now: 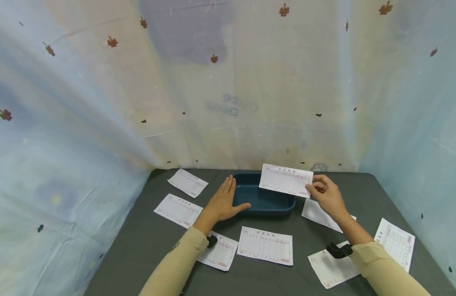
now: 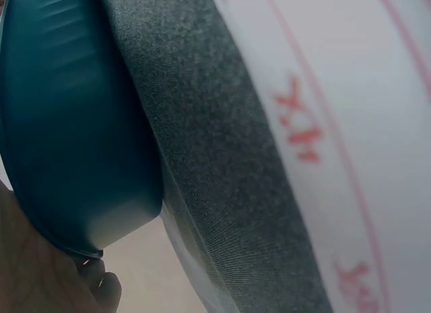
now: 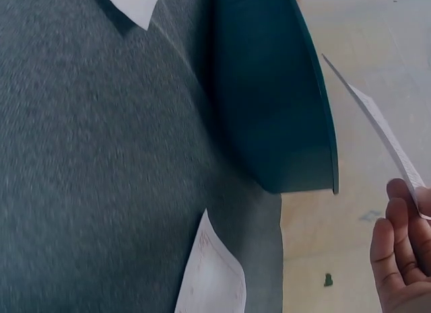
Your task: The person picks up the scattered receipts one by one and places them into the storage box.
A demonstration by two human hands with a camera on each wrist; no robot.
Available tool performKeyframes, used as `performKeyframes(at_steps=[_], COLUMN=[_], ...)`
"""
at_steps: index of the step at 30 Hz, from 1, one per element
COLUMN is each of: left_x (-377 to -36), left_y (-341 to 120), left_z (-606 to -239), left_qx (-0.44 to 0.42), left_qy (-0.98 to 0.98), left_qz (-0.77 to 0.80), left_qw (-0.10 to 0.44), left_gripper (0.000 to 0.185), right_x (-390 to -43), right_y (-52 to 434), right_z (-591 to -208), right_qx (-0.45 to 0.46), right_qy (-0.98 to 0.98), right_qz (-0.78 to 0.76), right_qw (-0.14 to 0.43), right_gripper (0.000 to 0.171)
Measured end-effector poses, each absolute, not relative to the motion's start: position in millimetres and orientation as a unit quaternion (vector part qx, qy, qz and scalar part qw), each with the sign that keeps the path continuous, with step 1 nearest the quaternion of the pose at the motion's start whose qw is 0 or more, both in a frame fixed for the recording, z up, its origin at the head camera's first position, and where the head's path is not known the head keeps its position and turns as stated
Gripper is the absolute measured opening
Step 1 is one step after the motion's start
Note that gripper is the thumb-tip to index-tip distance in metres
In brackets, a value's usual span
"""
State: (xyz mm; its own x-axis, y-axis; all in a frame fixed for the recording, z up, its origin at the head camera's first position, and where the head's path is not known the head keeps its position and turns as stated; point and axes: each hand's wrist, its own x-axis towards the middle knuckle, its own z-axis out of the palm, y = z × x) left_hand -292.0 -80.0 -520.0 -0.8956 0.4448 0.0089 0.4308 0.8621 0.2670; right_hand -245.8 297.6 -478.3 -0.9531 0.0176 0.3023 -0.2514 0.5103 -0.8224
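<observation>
Pinching a white paper form printed with red ruled lines [image 1: 285,180] by its right edge, the right hand [image 1: 325,195] held the sheet in the air above the far right part of a shallow dark teal rectangular plastic tray [image 1: 262,203], with the fingers curled round the paper's edge. From the right wrist view the same form [image 3: 380,128] showed almost edge-on, tilted, just beside the tray's rim [image 3: 316,118] and clear of it, with the fingertips [image 3: 397,232] closed on its lower end. The left hand [image 1: 223,202] lay flat against the tray's left wall, fingers straight and close together, thumb stretched along the near side of the tray; it gripped nothing. The left wrist view showed the teal tray wall [image 2: 67,124] close up with part of that hand [image 2: 40,272] beneath it. The tray rested on a dark grey felt-covered table [image 1: 139,242], near its far middle. Other like forms lay flat on the felt: two to the left of the tray [image 1: 187,182] [image 1: 178,210], one partly under the left forearm [image 1: 219,251], one in the near middle [image 1: 265,245], one under the right wrist [image 1: 318,213], and two at the near right [image 1: 330,269] [image 1: 396,242]. A pale cloth backdrop with small brown leaf prints [image 1: 228,82] stood behind and to both sides of the table.
</observation>
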Motion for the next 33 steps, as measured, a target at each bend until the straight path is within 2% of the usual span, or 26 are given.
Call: performKeyframes(at_steps=[11,33], left_x=[-293,-291], left_y=[-80,-77], left_z=[-517,-519], left_qx=[0.222,0.230], left_qy=[0.966,0.963], left_qz=[0.132,0.135], left_qw=[0.021,0.024], left_gripper=[0.121,0.119], right_x=[-257,-271], right_y=[272,233], right_z=[-483,-489], right_qx=[0.087,0.096], right_qy=[-0.874,-0.885], right_qz=[0.473,0.453], right_qw=[0.075,0.056], right_gripper=[0.033,0.028])
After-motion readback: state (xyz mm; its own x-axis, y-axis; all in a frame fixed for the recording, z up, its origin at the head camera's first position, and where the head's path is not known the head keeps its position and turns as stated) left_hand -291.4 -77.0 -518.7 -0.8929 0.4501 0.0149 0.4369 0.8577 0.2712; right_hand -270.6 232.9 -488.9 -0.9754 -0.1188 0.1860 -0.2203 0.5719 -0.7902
